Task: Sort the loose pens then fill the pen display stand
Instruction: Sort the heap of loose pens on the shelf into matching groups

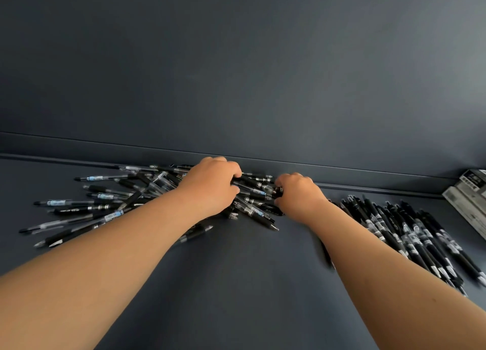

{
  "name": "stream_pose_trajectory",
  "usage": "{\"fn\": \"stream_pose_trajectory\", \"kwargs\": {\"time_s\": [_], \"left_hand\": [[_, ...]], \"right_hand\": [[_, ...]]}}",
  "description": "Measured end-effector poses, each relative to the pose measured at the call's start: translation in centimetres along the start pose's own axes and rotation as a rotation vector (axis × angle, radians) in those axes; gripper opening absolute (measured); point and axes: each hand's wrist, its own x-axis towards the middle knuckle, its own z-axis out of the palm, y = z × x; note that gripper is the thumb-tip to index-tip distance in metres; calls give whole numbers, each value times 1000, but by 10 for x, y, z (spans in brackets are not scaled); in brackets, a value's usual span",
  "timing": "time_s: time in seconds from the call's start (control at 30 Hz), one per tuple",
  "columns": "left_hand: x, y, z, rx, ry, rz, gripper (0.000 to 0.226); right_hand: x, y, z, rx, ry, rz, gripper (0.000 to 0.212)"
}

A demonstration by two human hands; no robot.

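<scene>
Head view: I look down along both bare forearms onto a dark tabletop (236,284) that meets a dark wall.
Far left: the loose pens (105,205) lie in a crossed heap, tips and clips pointing every way. I judge this to be the unsorted stock, spread flat so each barrel can be read.
Left hand: my left hand (210,186) sits palm down on the right part of that heap. Its fingers (232,172) are curled over a few barrels and closed on them, and I take it to be gathering them.
Between the hands: a short bunch of the loose pens bridges the gap and touches both sets of fingers.
Right hand: my right hand (299,197) is just beside, knuckles up. Its fingers (282,182) are curled and pinch the ends of that same bunch. How many pens they have, I cannot tell.
Right: the sorted row (410,234) lies apart from the heap, beside and beyond the right forearm, with its pens side by side and roughly parallel. I judge that lay deliberate: matched pens, ready to lift together.
Far right: printed boxes (465,200) are stacked at the frame edge near the wall. Whether one of them is the display stand, I cannot tell.
Stage: in my judgement, sorting is in hand and filling is not yet begun.
</scene>
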Motion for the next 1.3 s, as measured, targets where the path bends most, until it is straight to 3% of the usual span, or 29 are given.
{"fn": "stream_pose_trajectory", "kwargs": {"time_s": [0.3, 0.43, 0.53, 0.77, 0.9, 1.07, 1.3], "left_hand": [[2, -12, 14, 47, -118, 25, 36], [-4, -25, 11, 44, -196, 33, 30], [-8, -33, 8, 66, -207, 60, 24], [-14, -41, -4, -6, -175, 47, 16], [-17, -51, -11, 6, -180, 7, 18], [-22, -52, -14, 13, -251, -26, 38], [-21, -35, -1, 51, -139, 113, 24]], "right_hand": [[-6, -12, -2, 232, -81, -163, 26], [-7, -16, -2, 494, -190, -110, 18], [-11, -17, -5, 631, -271, -51, 24], [-16, -17, -4, 635, -222, 30, 30], [-22, -16, -4, 578, -197, 47, 21], [-29, -25, -3, 469, -221, 20, 30], [-35, -28, -7, 472, -170, 36, 15]]}}
